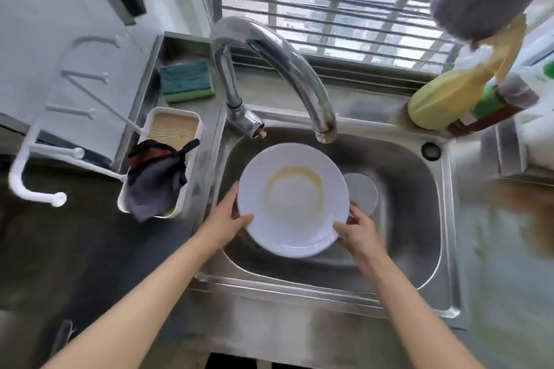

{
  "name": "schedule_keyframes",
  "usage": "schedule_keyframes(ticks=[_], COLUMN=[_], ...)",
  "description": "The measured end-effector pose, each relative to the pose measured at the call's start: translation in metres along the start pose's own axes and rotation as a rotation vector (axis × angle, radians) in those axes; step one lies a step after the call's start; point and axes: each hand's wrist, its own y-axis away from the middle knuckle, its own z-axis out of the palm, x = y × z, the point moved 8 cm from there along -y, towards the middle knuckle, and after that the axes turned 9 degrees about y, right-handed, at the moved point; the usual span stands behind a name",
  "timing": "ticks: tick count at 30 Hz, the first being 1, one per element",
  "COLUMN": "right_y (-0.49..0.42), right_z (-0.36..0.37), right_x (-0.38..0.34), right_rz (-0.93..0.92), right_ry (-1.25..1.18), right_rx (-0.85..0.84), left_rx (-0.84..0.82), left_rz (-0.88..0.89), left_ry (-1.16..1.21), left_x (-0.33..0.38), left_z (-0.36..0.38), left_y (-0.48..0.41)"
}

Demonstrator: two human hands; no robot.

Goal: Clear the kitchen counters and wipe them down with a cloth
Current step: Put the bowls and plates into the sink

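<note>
A white plate (292, 201) with a brownish ring stain hangs over the steel sink (431, 249), below the tap spout. My left hand (226, 219) grips its left rim, thumb on top. At the plate's lower right rim, my right hand (356, 228) holds on with the thumb over the edge. A smaller white dish (364, 192) lies in the basin behind the plate, partly hidden. A grey and dark cloth (156, 180) hangs out of a white caddy (192, 129) left of the sink.
A chrome tap (269, 69) arches over the basin. A blue-green sponge (187, 79) lies at the back left corner. Bottles, one yellow-green (443, 99), stand at the back right. A white hook rack (27, 171) is on the left wall. Dark countertop (75, 249) lies left.
</note>
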Motion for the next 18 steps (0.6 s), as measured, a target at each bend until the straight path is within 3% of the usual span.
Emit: schedule_keyframes(ticks=[4,8,12,18], right_y=[-0.02,-0.031,-0.042,-0.047], right_z=[0.011,0.016,0.021,0.023], right_x=[0.013,0.026,0.04,0.04], right_rz=[0.049,0.086,0.116,0.05], right_ry=[-0.023,-0.078,-0.066,-0.09], right_rx=[-0.028,-0.04,-0.014,0.016], left_rx=[-0.003,0.175,0.298,0.456], left_rz=[-0.176,-0.343,-0.431,-0.444], left_ry=[0.041,0.257,0.144,0.076], left_x=[-0.022,-0.078,-0.125,-0.126], left_z=[0.012,0.021,0.024,0.034], left_y=[-0.036,-0.06,-0.064,-0.054])
